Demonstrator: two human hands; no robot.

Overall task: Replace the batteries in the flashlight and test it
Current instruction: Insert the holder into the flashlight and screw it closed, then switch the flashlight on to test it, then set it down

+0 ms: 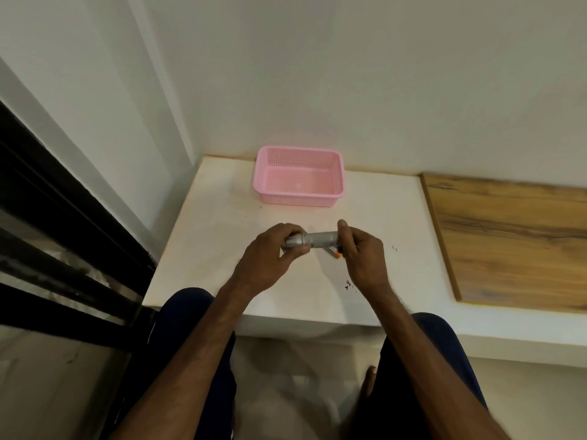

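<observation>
A silver flashlight (317,239) lies level between both hands, just above the white counter (374,217). My left hand (273,252) wraps the wider head end on the left. My right hand (362,249) pinches the tail end with fingers and thumb. Below the flashlight, by my right hand, a small dark object with an orange tip (336,255) shows; it looks like a battery, and most of it is hidden by the fingers.
A pink perforated plastic basket (270,179) stands at the back of the counter against the wall. A wooden board (508,236) covers the surface to the right. Dark crumbs (348,284) lie near my right wrist. A black window frame (63,217) runs along the left.
</observation>
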